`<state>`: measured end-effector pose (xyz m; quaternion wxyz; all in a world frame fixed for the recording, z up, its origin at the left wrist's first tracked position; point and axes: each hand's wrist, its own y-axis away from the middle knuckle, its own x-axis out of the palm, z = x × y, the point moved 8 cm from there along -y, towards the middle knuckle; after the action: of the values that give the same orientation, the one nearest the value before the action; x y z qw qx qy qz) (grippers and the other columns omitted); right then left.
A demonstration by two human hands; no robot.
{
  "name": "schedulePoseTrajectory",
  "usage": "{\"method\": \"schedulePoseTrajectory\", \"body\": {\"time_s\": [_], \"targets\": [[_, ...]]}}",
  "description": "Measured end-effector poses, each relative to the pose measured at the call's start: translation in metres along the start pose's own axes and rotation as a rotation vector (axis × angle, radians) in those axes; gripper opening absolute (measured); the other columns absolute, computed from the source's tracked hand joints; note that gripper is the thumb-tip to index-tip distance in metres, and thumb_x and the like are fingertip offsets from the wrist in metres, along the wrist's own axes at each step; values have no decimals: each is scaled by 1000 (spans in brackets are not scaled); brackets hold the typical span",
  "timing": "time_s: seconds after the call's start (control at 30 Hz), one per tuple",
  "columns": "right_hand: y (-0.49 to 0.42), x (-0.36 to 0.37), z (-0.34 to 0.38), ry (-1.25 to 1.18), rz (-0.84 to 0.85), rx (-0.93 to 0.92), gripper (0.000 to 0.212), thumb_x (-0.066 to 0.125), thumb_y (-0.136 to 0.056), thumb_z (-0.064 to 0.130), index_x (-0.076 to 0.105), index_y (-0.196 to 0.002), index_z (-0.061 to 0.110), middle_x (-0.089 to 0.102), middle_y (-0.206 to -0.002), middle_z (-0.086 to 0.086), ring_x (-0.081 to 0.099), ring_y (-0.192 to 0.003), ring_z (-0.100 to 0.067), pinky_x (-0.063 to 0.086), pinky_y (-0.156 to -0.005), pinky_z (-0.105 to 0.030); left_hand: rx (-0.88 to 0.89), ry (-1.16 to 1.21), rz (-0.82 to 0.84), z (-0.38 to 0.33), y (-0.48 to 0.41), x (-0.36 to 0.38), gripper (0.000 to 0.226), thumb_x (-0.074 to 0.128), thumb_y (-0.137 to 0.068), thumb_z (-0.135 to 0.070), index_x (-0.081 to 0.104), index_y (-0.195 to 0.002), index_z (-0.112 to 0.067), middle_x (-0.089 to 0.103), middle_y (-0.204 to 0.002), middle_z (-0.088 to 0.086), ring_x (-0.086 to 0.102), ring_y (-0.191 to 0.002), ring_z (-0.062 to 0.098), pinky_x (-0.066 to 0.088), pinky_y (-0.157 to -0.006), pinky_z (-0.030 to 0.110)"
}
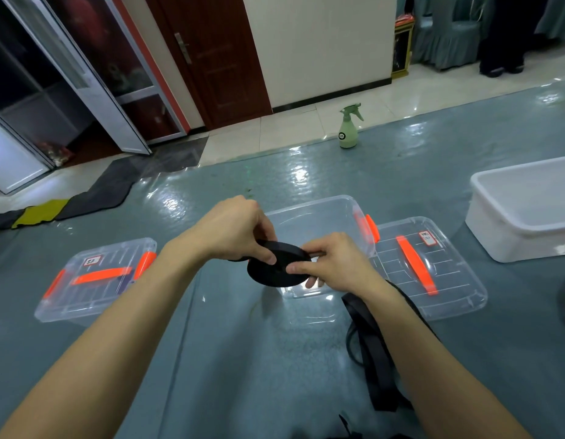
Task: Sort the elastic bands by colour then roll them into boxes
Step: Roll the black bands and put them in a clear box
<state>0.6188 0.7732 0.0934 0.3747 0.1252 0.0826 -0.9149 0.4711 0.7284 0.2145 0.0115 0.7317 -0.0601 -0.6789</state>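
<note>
A person's two bare hands hold a flat, tightly coiled black roll of elastic band (275, 269) just above the near edge of an open clear plastic storage box (322, 213), which sits on a glossy blue-grey table cover (243, 359). The left hand (240, 229) pinches the roll's upper edge between thumb and curled fingers. The right hand (333, 258) grips its right side, fingertips pressed on the flat face. A loose black tail of band (368, 350) trails under the right forearm toward the viewer. If either pinch slackens, the springy coil could unwind, and the tail could twist or snag under the arm and wind in unevenly. The tail's end is cut off at the bottom edge, and its join to the roll is hidden behind the right hand. The box seems empty, though its clear walls make that hard to judge. Labels on a clear orange-handled lid (455, 280) at right and a closed clear box (94, 289) at left are too small to read.
</note>
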Motion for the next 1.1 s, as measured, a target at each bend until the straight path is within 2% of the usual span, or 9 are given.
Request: {"method": "schedulePoseTrajectory", "body": {"time_s": [0.13,0.23,0.33,0.47,0.6,0.7,0.8,0.9,1.1], "targets": [[1,-14,-1,-297,-81,16,33,94,-71,47,88,-98,30,81,-76,-11,79,-64,-29,63,-62,-32,21,460,-69,13,2,-7,26,97,-80,-37,78,-98,-33,83,-85,-14,77,-77,3,56,-67,19],[3,-28,4,-442,-144,-8,17,94,-81,30,88,-96,24,80,-78,-16,78,-61,-29,62,-58,-27,35,794,-173,19,7,-8,25,87,-94,-30,63,-102,-27,82,-88,9,77,-81,34,57,-75,40],[6,-35,9,-522,-204,-23,12,92,-83,29,87,-93,23,81,-80,-16,79,-61,-31,62,-56,-28,69,1058,-255,18,8,-3,15,73,-102,-24,59,-105,-30,77,-89,12,75,-81,26,60,-76,33],[9,-39,9,-587,-228,-4,24,95,-78,38,88,-93,20,81,-83,-19,78,-61,-30,61,-56,-27,57,1122,-382,15,4,-1,17,76,-101,-32,62,-107,-23,76,-92,22,74,-85,29,61,-77,35],[8,-39,5,-645,-246,5,30,94,-78,39,87,-99,18,82,-89,-20,78,-61,-27,61,-56,-26,11,1202,-557,23,5,-3,18,86,-86,-33,84,-103,-28,84,-104,9,80,-97,24,65,-87,36],[7,-37,1,-689,-262,18,25,93,-82,33,87,-99,16,81,-92,-21,78,-60,-26,61,-55,-26,-18,1267,-583,28,5,1,27,87,-85,-34,87,-112,-31,85,-109,6,81,-101,20,64,-87,30],[6,-32,0,-696,-260,17,31,92,-80,40,87,-101,18,82,-96,-19,78,-62,-26,61,-58,-27,-12,1271,-649,30,5,1,31,86,-93,-22,81,-122,-30,83,-100,-1,81,-95,18,63,-82,26],[5,-29,-4,-712,-281,18,41,93,-76,48,87,-102,17,82,-95,-20,78,-63,-27,61,-59,-27,-50,1226,-715,31,3,5,24,85,-94,-9,79,-109,-27,77,-91,-8,76,-84,11,61,-77,23],[3,-32,-18,-720,-344,50,38,91,-79,47,87,-103,17,83,-100,-13,79,-65,-28,61,-59,-27,-126,1282,-595,33,-6,35,23,80,-98,-6,78,-120,-13,80,-94,0,78,-90,17,64,-77,29]]}}
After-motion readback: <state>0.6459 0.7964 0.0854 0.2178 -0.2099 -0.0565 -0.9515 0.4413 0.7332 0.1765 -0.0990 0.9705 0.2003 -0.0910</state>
